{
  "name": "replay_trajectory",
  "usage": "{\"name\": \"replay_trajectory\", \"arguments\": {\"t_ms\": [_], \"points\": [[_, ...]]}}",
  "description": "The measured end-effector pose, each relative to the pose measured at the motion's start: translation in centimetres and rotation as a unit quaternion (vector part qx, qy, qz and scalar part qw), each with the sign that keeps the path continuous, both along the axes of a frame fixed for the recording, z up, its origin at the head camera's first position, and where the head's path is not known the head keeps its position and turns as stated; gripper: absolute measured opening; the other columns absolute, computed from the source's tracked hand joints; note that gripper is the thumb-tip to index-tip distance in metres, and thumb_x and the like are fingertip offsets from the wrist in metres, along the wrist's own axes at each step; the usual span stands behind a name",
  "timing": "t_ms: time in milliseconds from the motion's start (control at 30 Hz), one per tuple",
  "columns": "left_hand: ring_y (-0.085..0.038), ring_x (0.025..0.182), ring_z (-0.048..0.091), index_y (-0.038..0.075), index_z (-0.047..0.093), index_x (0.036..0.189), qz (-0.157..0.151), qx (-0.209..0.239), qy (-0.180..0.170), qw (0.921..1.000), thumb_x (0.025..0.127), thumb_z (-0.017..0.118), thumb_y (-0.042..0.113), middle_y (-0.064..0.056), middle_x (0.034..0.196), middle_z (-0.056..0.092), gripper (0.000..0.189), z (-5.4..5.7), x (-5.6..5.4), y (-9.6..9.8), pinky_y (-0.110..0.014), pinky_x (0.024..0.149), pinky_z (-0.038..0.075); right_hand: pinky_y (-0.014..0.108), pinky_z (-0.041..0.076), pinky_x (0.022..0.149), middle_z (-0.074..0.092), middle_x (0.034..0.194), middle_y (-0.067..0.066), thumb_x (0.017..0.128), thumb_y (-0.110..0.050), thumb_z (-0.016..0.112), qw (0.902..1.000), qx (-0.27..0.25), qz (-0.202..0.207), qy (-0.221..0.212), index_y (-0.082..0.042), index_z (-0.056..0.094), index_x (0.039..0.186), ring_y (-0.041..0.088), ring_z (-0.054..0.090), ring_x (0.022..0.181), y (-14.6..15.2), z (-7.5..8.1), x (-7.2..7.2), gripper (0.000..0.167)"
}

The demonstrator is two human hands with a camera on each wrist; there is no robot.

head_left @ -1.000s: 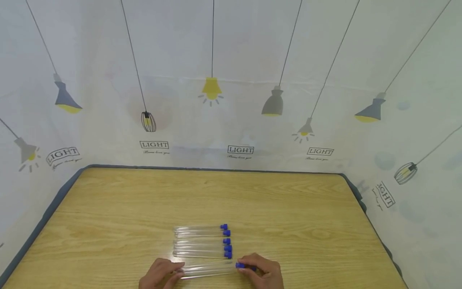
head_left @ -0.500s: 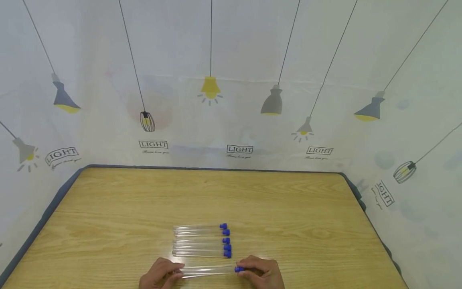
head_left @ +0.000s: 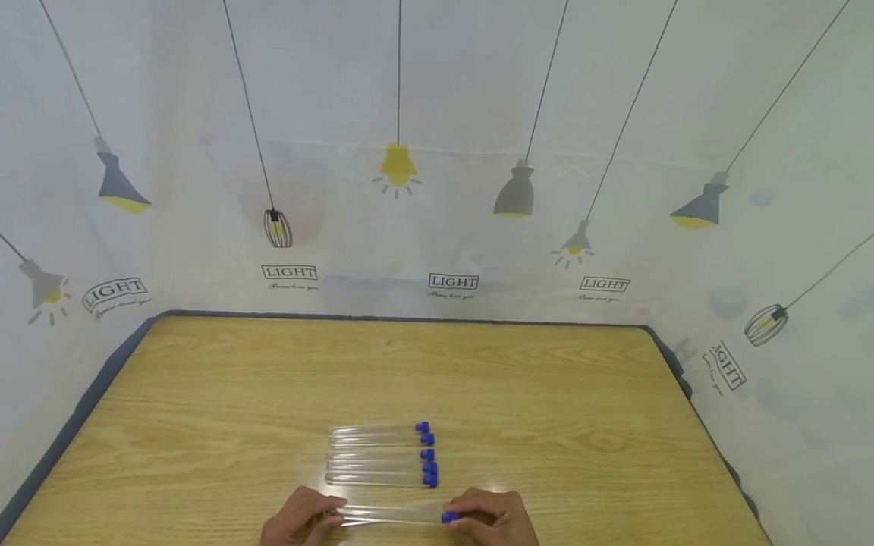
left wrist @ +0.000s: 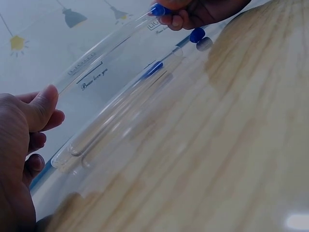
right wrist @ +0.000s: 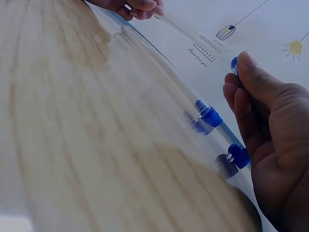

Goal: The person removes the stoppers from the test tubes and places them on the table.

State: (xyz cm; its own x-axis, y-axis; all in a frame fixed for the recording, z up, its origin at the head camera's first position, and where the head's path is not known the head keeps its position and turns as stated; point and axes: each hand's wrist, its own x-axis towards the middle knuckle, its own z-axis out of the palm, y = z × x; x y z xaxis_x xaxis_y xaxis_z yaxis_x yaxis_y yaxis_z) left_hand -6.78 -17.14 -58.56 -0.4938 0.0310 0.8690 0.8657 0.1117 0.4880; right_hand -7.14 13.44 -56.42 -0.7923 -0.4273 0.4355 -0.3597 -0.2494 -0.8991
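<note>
Between both hands, a clear test tube (head_left: 396, 515) is held roughly level above the table. My left hand (head_left: 299, 517) pinches its left end with thumb and fingers. At its right end my right hand (head_left: 497, 517) pinches a blue cap (head_left: 449, 517), which meets the tube's mouth; how deep it sits, I cannot tell. The left wrist view shows the tube (left wrist: 108, 46) lifted, with the cap (left wrist: 158, 9) under the right fingertips. Just beyond the hands, several test tubes (head_left: 375, 479) with blue caps lie side by side, capped ends to the right.
A glossy wood-grain table (head_left: 580, 425) lies under everything, mirroring the tubes and caps (right wrist: 239, 155) in the right wrist view. White sheeting (head_left: 355, 197) printed with lamps surrounds its far and side edges.
My right hand has brought the blue cap left and slightly nearer, from apart to against the tube's mouth. The left hand keeps its pinch almost in place. The lying tubes stay put.
</note>
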Motion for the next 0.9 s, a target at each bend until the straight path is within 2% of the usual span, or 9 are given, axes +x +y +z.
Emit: {"name": "replay_trajectory", "arguments": {"t_ms": [167,333,433,600,733,900], "points": [[-0.013,0.066,0.05,-0.006,0.07,0.093,-0.001,-0.002,-0.013,0.9999,0.074,0.076,-0.008,-0.007,0.073,0.062,0.021,0.1,0.2,0.0,-0.019,0.051,0.037,0.035,0.056,0.065,0.068,0.092,0.022,0.079,0.018,0.066,0.9986,-0.042,-0.014,0.03,0.013,0.066,0.102,0.025,0.068,0.082,-0.2,-0.2,0.0,0.024],[-0.013,0.065,0.051,-0.005,0.071,0.092,-0.004,0.0,-0.026,0.9996,0.066,0.078,-0.013,-0.007,0.072,0.062,0.028,0.6,0.4,0.3,-0.02,0.05,0.038,0.033,0.056,0.064,0.068,0.091,0.022,0.076,0.021,0.067,0.9955,-0.064,-0.035,0.06,0.012,0.067,0.101,0.027,0.068,0.08,-0.2,-0.3,0.0,0.027],[-0.013,0.064,0.052,-0.004,0.071,0.091,-0.006,0.003,-0.032,0.9995,0.063,0.078,-0.016,-0.007,0.071,0.062,0.031,1.3,0.7,0.6,-0.02,0.049,0.038,0.032,0.056,0.063,0.068,0.09,0.021,0.074,0.022,0.068,0.9936,-0.058,-0.052,0.082,0.011,0.067,0.101,0.027,0.068,0.079,-0.2,-0.1,-0.1,0.029],[-0.014,0.062,0.051,-0.005,0.071,0.09,-0.011,0.005,-0.036,0.9993,0.066,0.077,-0.015,-0.009,0.07,0.062,0.026,2.9,0.9,1.0,-0.021,0.048,0.038,0.03,0.055,0.062,0.07,0.089,0.018,0.072,0.022,0.07,0.99,-0.037,-0.083,0.108,0.01,0.068,0.1,0.024,0.068,0.077,-0.2,0.2,-0.4,0.031],[-0.014,0.061,0.051,-0.006,0.071,0.089,-0.014,0.006,-0.035,0.9993,0.065,0.078,-0.015,-0.009,0.07,0.062,0.027,3.6,1.1,1.2,-0.021,0.048,0.038,0.029,0.055,0.061,0.07,0.087,0.017,0.073,0.02,0.071,0.9904,-0.023,-0.101,0.091,0.009,0.069,0.1,0.023,0.067,0.076,-0.2,0.2,-0.2,0.029],[-0.014,0.062,0.053,-0.006,0.071,0.089,-0.019,0.006,-0.031,0.9993,0.062,0.077,-0.018,-0.009,0.071,0.063,0.031,3.5,1.0,1.1,-0.021,0.049,0.039,0.029,0.055,0.062,0.07,0.088,0.017,0.074,0.018,0.07,0.9915,-0.014,-0.106,0.074,0.008,0.069,0.1,0.025,0.067,0.076,-0.2,-0.1,-0.1,0.028]]}}
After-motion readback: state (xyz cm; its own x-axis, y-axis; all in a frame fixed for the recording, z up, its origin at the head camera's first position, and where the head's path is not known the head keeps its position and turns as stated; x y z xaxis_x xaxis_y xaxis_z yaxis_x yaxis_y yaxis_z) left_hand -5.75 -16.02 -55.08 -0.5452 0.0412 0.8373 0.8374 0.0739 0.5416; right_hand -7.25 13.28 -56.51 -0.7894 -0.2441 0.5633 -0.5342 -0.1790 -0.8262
